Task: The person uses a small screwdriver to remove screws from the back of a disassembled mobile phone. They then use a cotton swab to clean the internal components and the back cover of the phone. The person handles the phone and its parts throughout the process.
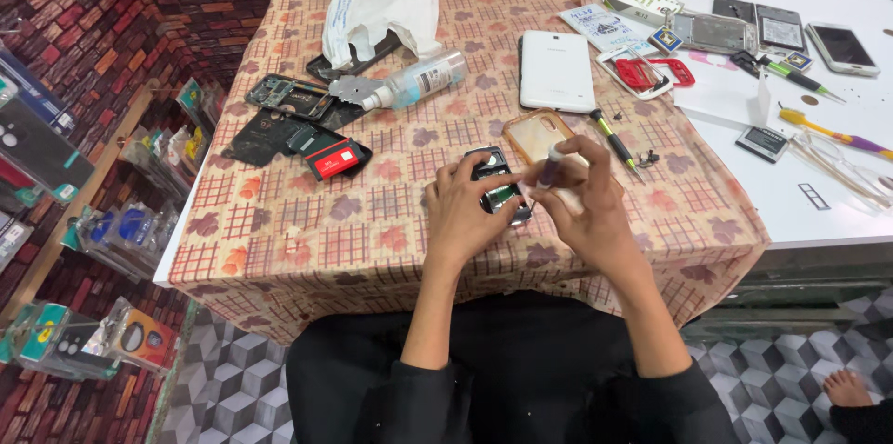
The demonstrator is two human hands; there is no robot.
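opened phone [499, 185] under left hand [462, 212] fingers, screwdriver [551, 165] in right hand [586, 198]

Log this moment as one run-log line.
left hand: steadies opened phone | right hand: holds small screwdriver upright over phone | surface: patterned tablecloth | nearby: clear phone case

The person wears a black long-sleeved top, its sleeves pushed up past the elbows (bunched at the lower middle of the frame), and black trousers. The left hand [462, 212] and right hand [586, 207] are bare, without rings or a watch.
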